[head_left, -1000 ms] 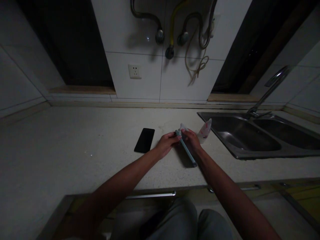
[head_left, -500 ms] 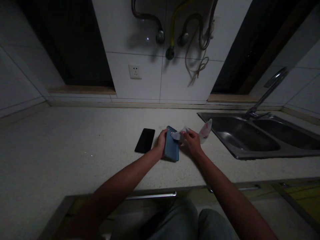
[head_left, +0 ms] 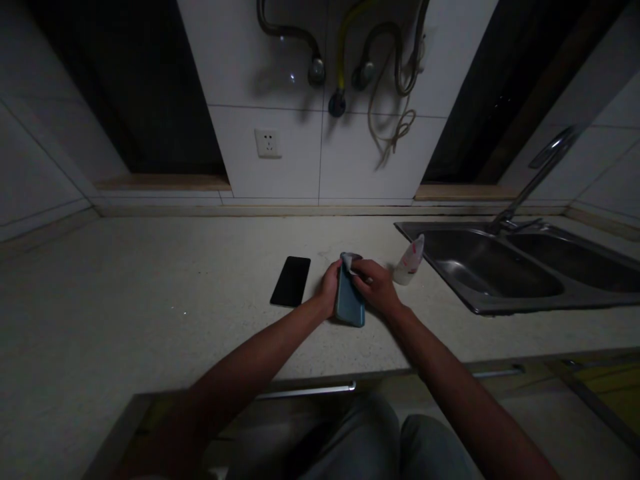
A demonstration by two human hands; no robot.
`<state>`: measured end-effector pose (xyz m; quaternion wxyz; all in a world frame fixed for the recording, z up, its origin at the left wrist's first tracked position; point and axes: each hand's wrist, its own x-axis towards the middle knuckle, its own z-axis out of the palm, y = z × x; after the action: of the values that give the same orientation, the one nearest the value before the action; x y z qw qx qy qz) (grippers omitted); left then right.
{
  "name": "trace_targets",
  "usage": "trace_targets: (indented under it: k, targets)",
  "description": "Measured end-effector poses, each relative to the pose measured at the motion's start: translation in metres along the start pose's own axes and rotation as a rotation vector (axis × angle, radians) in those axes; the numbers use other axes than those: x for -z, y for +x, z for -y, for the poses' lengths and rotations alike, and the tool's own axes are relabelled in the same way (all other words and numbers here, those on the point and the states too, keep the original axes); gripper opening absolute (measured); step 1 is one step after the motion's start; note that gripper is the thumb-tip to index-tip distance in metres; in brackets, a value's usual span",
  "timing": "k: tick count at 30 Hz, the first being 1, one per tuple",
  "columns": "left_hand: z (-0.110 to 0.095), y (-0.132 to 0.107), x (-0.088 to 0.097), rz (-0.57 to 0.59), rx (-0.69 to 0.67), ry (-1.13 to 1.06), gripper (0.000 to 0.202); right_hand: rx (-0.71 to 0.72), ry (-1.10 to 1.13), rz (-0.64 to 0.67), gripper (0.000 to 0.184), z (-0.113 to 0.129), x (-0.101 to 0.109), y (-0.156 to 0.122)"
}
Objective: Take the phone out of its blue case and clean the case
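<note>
A blue phone case [head_left: 350, 303] is tilted up over the counter, gripped along its left side by my left hand [head_left: 329, 288]. My right hand [head_left: 376, 283] is closed on a white tissue [head_left: 348, 262] and presses it against the case's upper end. Part of the tissue is hidden under the fingers. Left of my left hand, a black phone [head_left: 291, 281] lies flat with its dark screen up. Just beyond my right hand stands a small white plastic packet [head_left: 410, 260] with pink-red markings.
The pale counter [head_left: 225, 333] runs along a tiled wall. A double steel sink [head_left: 500, 267] with a faucet [head_left: 530, 180] is at the right. Pipes [head_left: 345, 60] and a socket [head_left: 269, 143] are on the wall. Drawer handles [head_left: 305, 392] line the front edge.
My right hand has moved slightly left and down, bringing the tissue onto the case's top end. The case has turned and shifted a little right. The black phone stays where it was.
</note>
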<state>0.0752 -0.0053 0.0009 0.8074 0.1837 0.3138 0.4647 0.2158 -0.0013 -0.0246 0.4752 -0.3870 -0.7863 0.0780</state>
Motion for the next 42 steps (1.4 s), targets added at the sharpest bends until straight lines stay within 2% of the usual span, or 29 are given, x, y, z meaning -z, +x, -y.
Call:
trace_targets:
  k: [3, 6, 10, 13, 16, 19, 24, 29, 35, 42]
  targets:
    - [0.001, -0.001, 0.0, 0.0, 0.038, 0.011, 0.034, 0.055, -0.052, 0.02, 0.028, 0.0, 0.0, 0.001]
    - [0.003, 0.0, 0.001, 0.005, 0.055, 0.021, 0.034, 0.093, -0.111, 0.032, 0.024, 0.002, 0.001, 0.002]
    - [0.005, 0.005, 0.005, 0.034, 0.001, -0.012, 0.025, 0.156, -0.09, 0.057, 0.018, 0.008, 0.002, 0.003]
    - [0.003, 0.011, 0.008, 0.018, -0.03, -0.045, 0.024, 0.237, -0.036, 0.129, 0.018, 0.015, 0.004, 0.003]
    - [-0.003, 0.018, 0.01, -0.036, -0.077, -0.076, 0.026, 0.306, -0.006, 0.232, 0.02, 0.027, 0.006, 0.002]
    - [-0.008, 0.021, 0.012, -0.017, -0.058, -0.055, 0.035, 0.317, 0.042, 0.302, 0.02, 0.043, 0.008, -0.003]
    - [-0.008, 0.02, 0.012, 0.057, -0.033, -0.041, 0.044, 0.326, 0.096, 0.284, 0.019, 0.06, 0.013, -0.015]
    - [-0.008, 0.018, 0.012, 0.075, 0.001, -0.039, 0.047, 0.337, -0.041, 0.276, 0.019, 0.059, 0.017, -0.025]
    - [-0.011, 0.019, 0.013, 0.075, 0.117, -0.007, 0.051, 0.419, -0.338, 0.267, 0.021, 0.055, 0.032, -0.036]
    - [-0.006, 0.027, 0.017, 0.109, 0.141, -0.005, 0.046, 0.498, -0.432, 0.324, 0.018, 0.051, 0.036, -0.035]
